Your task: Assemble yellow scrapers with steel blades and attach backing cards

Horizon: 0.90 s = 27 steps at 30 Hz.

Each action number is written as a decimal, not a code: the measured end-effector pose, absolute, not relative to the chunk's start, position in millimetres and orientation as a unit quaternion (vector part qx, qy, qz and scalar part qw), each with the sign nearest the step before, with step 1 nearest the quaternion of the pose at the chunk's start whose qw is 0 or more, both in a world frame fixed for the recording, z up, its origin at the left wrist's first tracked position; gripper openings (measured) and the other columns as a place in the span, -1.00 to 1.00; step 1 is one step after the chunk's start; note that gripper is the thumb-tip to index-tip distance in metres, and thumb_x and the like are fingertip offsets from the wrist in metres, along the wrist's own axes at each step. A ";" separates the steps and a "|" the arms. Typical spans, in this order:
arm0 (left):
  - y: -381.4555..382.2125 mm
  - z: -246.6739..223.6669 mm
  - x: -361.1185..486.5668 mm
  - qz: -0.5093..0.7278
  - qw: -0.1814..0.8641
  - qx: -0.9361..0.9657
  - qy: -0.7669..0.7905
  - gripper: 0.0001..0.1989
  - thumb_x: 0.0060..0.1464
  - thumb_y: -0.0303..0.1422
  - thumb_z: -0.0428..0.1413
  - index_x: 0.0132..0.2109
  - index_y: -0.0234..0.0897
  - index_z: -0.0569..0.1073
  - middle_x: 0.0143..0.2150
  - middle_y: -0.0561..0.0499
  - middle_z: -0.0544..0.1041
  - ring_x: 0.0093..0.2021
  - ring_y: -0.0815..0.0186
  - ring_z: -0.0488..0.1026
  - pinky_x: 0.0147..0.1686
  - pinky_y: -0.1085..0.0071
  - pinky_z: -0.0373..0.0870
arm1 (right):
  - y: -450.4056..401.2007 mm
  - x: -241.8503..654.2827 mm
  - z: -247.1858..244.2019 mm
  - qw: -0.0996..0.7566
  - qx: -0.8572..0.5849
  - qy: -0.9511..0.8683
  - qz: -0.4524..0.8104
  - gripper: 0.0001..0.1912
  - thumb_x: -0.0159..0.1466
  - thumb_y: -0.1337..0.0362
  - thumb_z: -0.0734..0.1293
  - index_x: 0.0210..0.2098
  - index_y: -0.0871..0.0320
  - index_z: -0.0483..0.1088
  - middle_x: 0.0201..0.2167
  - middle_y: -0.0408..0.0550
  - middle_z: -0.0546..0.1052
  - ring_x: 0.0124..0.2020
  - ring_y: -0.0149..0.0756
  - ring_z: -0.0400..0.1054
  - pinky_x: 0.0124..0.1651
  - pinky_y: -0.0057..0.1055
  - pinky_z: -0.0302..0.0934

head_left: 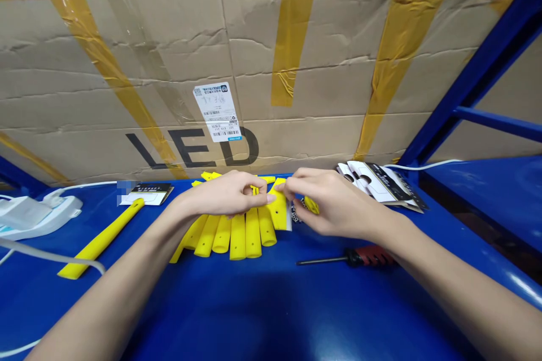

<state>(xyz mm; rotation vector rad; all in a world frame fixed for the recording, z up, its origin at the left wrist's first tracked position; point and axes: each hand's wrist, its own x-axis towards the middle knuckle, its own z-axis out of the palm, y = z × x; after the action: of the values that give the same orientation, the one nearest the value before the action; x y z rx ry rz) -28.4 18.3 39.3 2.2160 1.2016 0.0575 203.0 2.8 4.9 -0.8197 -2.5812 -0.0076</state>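
Observation:
Both my hands meet over a row of yellow plastic handles at the back of the blue table. My left hand is closed in a pinch above the yellow handles, its thumb tip beside a flat yellow piece with a small hole. What its fingers hold, if anything, is hidden. My right hand curls in a pinch at the right edge of that flat piece; I cannot make out anything between its fingertips. Small silvery metal parts and another yellow piece lie under it, partly covered.
A red and black screwdriver lies near my right forearm. To the left are a longer yellow handle, a printed card and a white power strip with cables. Cards are stacked right. A large carton stands behind.

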 end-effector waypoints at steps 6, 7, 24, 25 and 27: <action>18.6 41.0 -28.0 0.018 0.321 0.826 0.463 -0.65 0.21 -0.07 0.04 -0.40 -0.20 0.24 -0.56 0.15 0.26 -0.58 0.40 0.27 -0.55 0.46 0.18 | 6.9 206.3 11.6 0.345 -0.341 -0.858 0.169 -0.92 0.21 0.41 0.28 -0.34 0.10 0.30 -0.32 -0.09 0.56 -0.31 -0.32 0.41 -0.22 -0.40 0.21; 19.5 40.6 -28.4 0.014 0.314 0.827 0.466 -0.65 0.22 -0.07 0.03 -0.41 -0.20 0.25 -0.56 0.15 0.27 -0.57 0.40 0.27 -0.55 0.45 0.17 | 8.1 207.6 12.6 0.350 -0.361 -0.848 0.170 -0.92 0.21 0.39 0.30 -0.36 0.09 0.28 -0.34 -0.11 0.56 -0.35 -0.33 0.40 -0.26 -0.40 0.21; 21.5 39.6 -29.3 -0.006 0.265 0.840 0.474 -0.57 0.22 0.01 0.01 -0.43 -0.21 0.20 -0.52 0.14 0.23 -0.52 0.41 0.18 -0.52 0.42 0.07 | 11.7 215.8 -2.8 -0.003 -0.441 -0.894 0.074 -0.86 0.10 0.49 0.31 -0.46 0.11 0.35 -0.48 -0.11 0.47 -0.47 -0.33 0.24 -0.40 -0.38 -0.06; 21.6 39.3 -29.0 -0.007 0.263 0.840 0.474 -0.57 0.23 0.02 0.00 -0.43 -0.21 0.20 -0.52 0.14 0.24 -0.52 0.41 0.19 -0.52 0.42 0.06 | 11.7 215.7 -2.9 -0.006 -0.441 -0.894 0.074 -0.86 0.09 0.49 0.31 -0.46 0.11 0.35 -0.48 -0.11 0.47 -0.47 -0.33 0.24 -0.40 -0.38 -0.06; 21.5 38.9 -28.1 -0.008 0.259 0.842 0.474 -0.56 0.24 0.02 -0.01 -0.43 -0.21 0.19 -0.52 0.14 0.23 -0.52 0.41 0.20 -0.52 0.41 0.06 | 11.4 215.8 -3.2 -0.007 -0.441 -0.894 0.079 -0.85 0.08 0.50 0.31 -0.46 0.11 0.36 -0.48 -0.10 0.47 -0.45 -0.32 0.25 -0.39 -0.38 -0.05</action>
<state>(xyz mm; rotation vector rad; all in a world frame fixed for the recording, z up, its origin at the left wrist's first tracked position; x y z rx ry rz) -28.1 21.5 38.9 2.2812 1.2841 -0.0224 215.8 11.4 -3.2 -1.3905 -2.8214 0.2482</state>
